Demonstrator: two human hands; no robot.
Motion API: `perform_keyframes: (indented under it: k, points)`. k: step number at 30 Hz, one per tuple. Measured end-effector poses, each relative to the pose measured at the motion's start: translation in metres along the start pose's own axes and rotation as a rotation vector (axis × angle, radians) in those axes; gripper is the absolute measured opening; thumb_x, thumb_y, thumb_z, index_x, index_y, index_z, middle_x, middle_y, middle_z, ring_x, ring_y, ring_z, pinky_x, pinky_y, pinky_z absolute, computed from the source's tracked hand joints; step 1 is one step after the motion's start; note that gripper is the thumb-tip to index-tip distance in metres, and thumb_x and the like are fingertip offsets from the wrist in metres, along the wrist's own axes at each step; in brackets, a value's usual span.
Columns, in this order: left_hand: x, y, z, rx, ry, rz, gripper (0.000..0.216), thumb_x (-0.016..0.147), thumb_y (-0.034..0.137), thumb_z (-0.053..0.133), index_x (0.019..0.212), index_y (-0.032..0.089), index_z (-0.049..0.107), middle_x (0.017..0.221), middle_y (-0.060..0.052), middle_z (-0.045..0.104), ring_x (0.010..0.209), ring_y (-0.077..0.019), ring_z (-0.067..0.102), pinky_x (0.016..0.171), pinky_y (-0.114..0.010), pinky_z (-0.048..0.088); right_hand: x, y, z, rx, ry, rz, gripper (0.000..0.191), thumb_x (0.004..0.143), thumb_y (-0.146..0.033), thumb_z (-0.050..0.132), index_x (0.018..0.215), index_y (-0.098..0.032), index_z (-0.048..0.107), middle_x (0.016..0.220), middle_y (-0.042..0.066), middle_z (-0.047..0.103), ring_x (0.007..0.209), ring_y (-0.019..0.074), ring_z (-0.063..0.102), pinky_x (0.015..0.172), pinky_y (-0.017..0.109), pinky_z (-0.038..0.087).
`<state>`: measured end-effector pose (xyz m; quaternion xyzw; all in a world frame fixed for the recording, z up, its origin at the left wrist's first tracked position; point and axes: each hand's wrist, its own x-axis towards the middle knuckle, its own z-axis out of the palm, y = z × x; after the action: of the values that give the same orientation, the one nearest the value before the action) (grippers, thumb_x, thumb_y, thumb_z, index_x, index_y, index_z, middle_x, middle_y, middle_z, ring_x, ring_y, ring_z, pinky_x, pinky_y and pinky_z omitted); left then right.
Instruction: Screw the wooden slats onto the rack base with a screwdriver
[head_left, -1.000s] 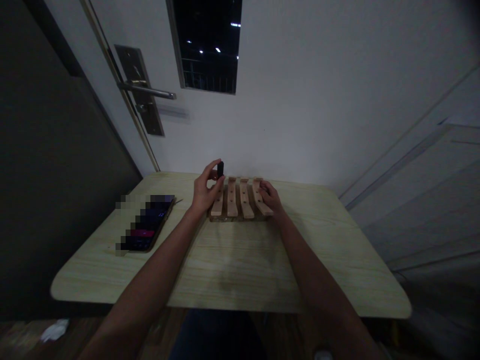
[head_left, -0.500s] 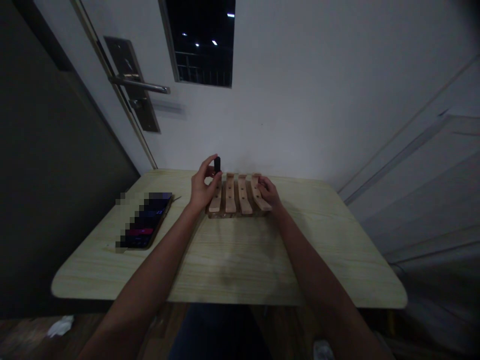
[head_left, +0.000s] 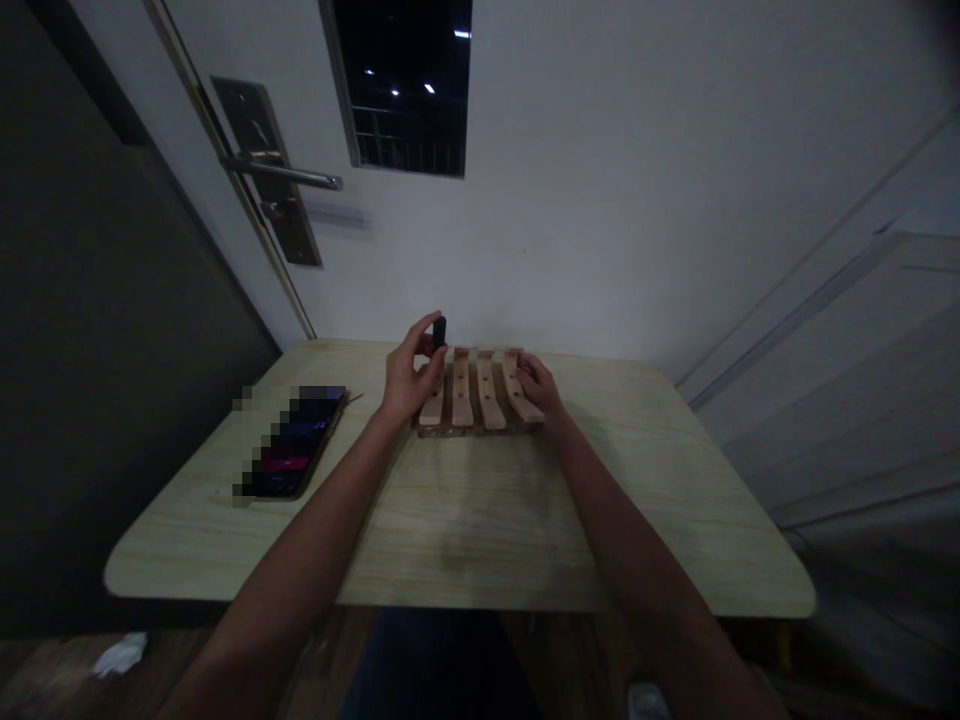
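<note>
Head view: little changes beyond a slight camera shift. The left hand [head_left: 409,376] still pinches a black piece [head_left: 439,332] near eleven o'clock of the wooden rack [head_left: 487,386] on the table [head_left: 480,520], suggesting steadying. The right hand [head_left: 541,388] curls at three o'clock; whether it grips, I cannot tell.

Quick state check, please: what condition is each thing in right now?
black piece: held roughly upright
left hand: pinching black piece
wooden rack: resting on table
right hand: curled, at wooden rack's right end
phone: face up, lit
door: appears shut
</note>
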<state>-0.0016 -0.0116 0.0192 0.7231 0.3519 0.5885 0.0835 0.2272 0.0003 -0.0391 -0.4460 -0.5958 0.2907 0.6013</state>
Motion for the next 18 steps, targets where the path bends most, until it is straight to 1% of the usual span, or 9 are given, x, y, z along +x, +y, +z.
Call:
perform_keyframes:
  k: [5, 10, 15, 18]
  points:
    - [-0.0004, -0.0030, 0.0000, 0.034, -0.001, 0.028, 0.047, 0.085, 0.025, 0.058, 0.131, 0.024, 0.045, 0.090, -0.001, 0.063, 0.072, -0.0101, 0.057, 0.071, -0.024, 0.050, -0.0004, -0.0014, -0.0004, -0.021, 0.009, -0.001, 0.031, 0.072, -0.048, 0.056, 0.089, -0.023, 0.058, 0.098, 0.008, 0.068, 0.092, 0.0208, 0.061, 0.086, 0.040, 0.050]
    - [0.0012, -0.0031, -0.0014, 0.102, 0.025, 0.121, 0.045, 0.084, 0.024, 0.059, 0.127, 0.023, 0.048, 0.101, -0.005, 0.059, 0.084, -0.0132, 0.055, 0.073, -0.028, 0.050, 0.0008, 0.0001, 0.0002, -0.008, 0.003, 0.016, 0.031, 0.069, -0.046, 0.054, 0.089, -0.022, 0.057, 0.096, 0.009, 0.068, 0.090, 0.0219, 0.062, 0.087, 0.043, 0.049]
    - [0.0034, -0.0022, -0.0033, 0.114, 0.031, 0.127, 0.049, 0.080, 0.024, 0.065, 0.126, 0.023, 0.049, 0.087, -0.001, 0.054, 0.074, -0.0121, 0.051, 0.069, -0.027, 0.047, 0.0005, 0.0008, 0.0007, -0.012, 0.008, -0.001, 0.030, 0.070, -0.044, 0.053, 0.090, -0.022, 0.057, 0.098, 0.009, 0.067, 0.092, 0.0218, 0.062, 0.088, 0.042, 0.049]
    - [0.0039, -0.0036, -0.0028, 0.106, 0.036, 0.115, 0.048, 0.080, 0.022, 0.064, 0.126, 0.023, 0.049, 0.082, 0.000, 0.054, 0.071, -0.0117, 0.049, 0.067, -0.027, 0.045, 0.0003, 0.0005, 0.0001, -0.007, -0.002, 0.006, 0.030, 0.070, -0.044, 0.054, 0.090, -0.023, 0.057, 0.099, 0.009, 0.067, 0.093, 0.0223, 0.062, 0.089, 0.043, 0.048]
